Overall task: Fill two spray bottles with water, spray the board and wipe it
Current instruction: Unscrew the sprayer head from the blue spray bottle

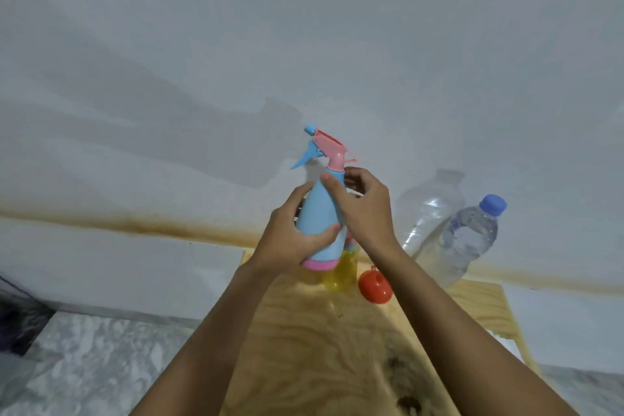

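I hold a blue spray bottle (319,213) with a pink head and pink base up above the wooden board (324,348). My left hand (290,233) wraps its lower body. My right hand (363,206) has thumb and fingers at the neck, just below the pink sprayer head. A yellow spray bottle (342,272) stands on the board behind it, mostly hidden by the blue one. An orange funnel (374,285) lies on the board to its right. A clear water bottle (462,240) with a blue cap stands at the board's far right.
The board rests against a white wall (304,44) with a brown stain line. A marbled floor (94,358) lies to the left and a dark object (17,321) sits at the far left edge. The board has dark stains (405,382) near me.
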Demonstrator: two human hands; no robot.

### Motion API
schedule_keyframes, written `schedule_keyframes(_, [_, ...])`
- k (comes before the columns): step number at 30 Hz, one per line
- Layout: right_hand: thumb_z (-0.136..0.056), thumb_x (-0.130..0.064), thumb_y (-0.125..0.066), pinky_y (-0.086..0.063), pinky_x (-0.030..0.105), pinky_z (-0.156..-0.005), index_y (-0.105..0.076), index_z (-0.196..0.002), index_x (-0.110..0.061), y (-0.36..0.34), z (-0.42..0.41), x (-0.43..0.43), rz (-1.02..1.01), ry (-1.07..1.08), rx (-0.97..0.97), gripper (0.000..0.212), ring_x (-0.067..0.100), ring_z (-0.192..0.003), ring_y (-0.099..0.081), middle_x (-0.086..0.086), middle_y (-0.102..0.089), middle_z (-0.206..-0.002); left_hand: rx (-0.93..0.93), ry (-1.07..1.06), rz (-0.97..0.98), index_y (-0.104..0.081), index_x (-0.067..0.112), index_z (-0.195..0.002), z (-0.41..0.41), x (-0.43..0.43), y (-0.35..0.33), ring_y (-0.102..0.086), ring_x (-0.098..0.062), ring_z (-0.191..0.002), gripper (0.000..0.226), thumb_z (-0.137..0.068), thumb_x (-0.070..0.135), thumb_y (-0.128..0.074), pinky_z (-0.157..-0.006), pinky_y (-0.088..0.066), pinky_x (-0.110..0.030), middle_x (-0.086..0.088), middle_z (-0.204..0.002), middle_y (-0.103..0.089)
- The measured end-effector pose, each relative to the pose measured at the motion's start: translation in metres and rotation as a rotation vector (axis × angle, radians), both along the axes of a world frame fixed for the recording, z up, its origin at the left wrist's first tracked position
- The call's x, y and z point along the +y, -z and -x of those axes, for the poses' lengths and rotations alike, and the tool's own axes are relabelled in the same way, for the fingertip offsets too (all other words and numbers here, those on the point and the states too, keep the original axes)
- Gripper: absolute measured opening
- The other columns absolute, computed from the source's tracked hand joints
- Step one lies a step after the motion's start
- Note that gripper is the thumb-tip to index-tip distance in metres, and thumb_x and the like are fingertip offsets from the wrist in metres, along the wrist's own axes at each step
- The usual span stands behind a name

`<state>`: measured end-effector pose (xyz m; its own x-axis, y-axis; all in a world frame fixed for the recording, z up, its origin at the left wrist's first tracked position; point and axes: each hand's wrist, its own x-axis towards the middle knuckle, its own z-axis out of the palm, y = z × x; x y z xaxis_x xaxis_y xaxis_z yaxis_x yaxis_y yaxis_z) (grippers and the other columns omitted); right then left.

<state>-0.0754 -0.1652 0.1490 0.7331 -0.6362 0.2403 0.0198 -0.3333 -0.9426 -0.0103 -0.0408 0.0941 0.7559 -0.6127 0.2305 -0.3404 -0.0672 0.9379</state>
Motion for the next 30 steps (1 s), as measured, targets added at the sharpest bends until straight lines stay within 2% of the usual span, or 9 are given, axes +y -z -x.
schedule_keyframes(3, [-0.084,-0.045,-0.076,-0.057,0.023,-0.074,-0.074,-0.096,-0.019,-0.027,0.014,-0.005,-0.028,-0.017,-0.067,0.029,0.006,-0.083,-0.069,-0.007,-0.074,-0.087,-0.059,0.019,0.040,-0.046,0.037,-0.138,0.013,-0.008,-0.028,-0.064,-0.011,-0.111,0.075,-0.071,0.051,-0.079,-0.087,-0.060,-0.039,0.014,-0.126,-0.063])
schedule_keyframes(7, [-0.087,-0.039,-0.074,-0.051,0.016,-0.064,-0.076,-0.091,-0.017,-0.049,0.034,-0.016,-0.048,-0.059,-0.095,0.023,0.003,-0.075,-0.068,-0.007,-0.074,-0.082,-0.063,0.070,0.060,-0.046,0.042,-0.138,0.028,-0.014,-0.052,-0.064,-0.012,-0.112,0.070,-0.077,0.041,-0.079,-0.087,-0.060,-0.040,0.014,-0.126,-0.063])
schedule_keyframes(11, [-0.089,-0.037,-0.073,-0.056,0.022,-0.071,-0.076,-0.092,-0.015,-0.058,0.051,-0.024,-0.065,-0.110,-0.096,0.022,0.008,-0.082,-0.070,-0.003,-0.075,-0.088,-0.092,0.119,0.051,-0.047,0.044,-0.136,0.041,-0.019,-0.065,-0.065,-0.012,-0.111,0.066,-0.078,0.038,-0.080,-0.084,-0.061,-0.035,0.013,-0.124,-0.064])
schedule_keyframes(14, [-0.090,-0.035,-0.072,-0.054,0.020,-0.067,-0.075,-0.093,-0.013,-0.060,0.061,-0.028,-0.107,-0.160,-0.092,0.022,0.006,-0.078,-0.070,-0.002,-0.075,-0.091,-0.086,0.126,0.041,-0.049,0.044,-0.135,0.049,-0.020,-0.069,-0.065,-0.011,-0.109,0.067,-0.077,0.038,-0.081,-0.081,-0.060,-0.028,0.014,-0.121,-0.065])
schedule_keyframes(18, [-0.093,-0.031,-0.068,-0.052,0.015,-0.066,-0.074,-0.099,-0.015,-0.059,0.071,-0.034,-0.124,-0.236,-0.074,0.018,0.003,-0.079,-0.070,-0.008,-0.075,-0.090,-0.066,0.161,0.017,-0.052,0.042,-0.133,0.054,-0.017,-0.072,-0.066,-0.012,-0.106,0.064,-0.078,0.033,-0.083,-0.082,-0.061,-0.032,0.013,-0.117,-0.067])
schedule_keyframes(21, [-0.096,-0.032,-0.062,-0.054,0.019,-0.073,-0.074,-0.104,-0.014,-0.058,0.076,-0.037,-0.112,-0.292,-0.046,0.024,0.006,-0.086,-0.071,-0.005,-0.076,-0.096,-0.023,0.191,0.018,-0.053,0.041,-0.134,0.057,-0.015,-0.072,-0.068,-0.016,-0.105,0.068,-0.074,0.037,-0.083,-0.084,-0.061,-0.038,0.008,-0.116,-0.069])
schedule_keyframes(25, [-0.095,-0.046,-0.052,-0.055,0.037,-0.096,-0.074,-0.110,-0.026,-0.058,0.079,-0.040,-0.190,-0.409,-0.028,0.034,0.020,-0.107,-0.070,-0.001,-0.075,-0.114,0.046,0.202,0.041,-0.054,0.038,-0.135,0.063,-0.015,-0.072,-0.069,-0.017,-0.104,0.073,-0.068,0.042,-0.083,-0.086,-0.061,-0.042,0.008,-0.115,-0.070])
schedule_keyframes(28, [-0.091,-0.048,-0.061,-0.057,0.026,-0.089,-0.065,-0.120,-0.028,-0.060,0.079,-0.035,-0.210,-0.371,-0.080,0.035,0.010,-0.104,-0.069,-0.007,-0.073,-0.114,0.051,0.178,0.048,-0.051,0.037,-0.137,0.066,-0.015,-0.073,-0.069,-0.016,-0.105,0.077,-0.068,0.042,-0.085,-0.086,-0.061,-0.042,0.007,-0.117,-0.069])
schedule_keyframes(30, [-0.082,-0.046,-0.072,-0.057,0.025,-0.083,-0.061,-0.115,-0.025,-0.057,0.078,-0.030,-0.220,-0.263,-0.141,0.041,0.010,-0.098,-0.069,-0.003,-0.071,-0.108,0.044,0.160,0.052,-0.047,0.041,-0.138,0.067,-0.015,-0.075,-0.069,-0.015,-0.105,0.077,-0.071,0.038,-0.087,-0.083,-0.062,-0.039,0.006,-0.118,-0.068])
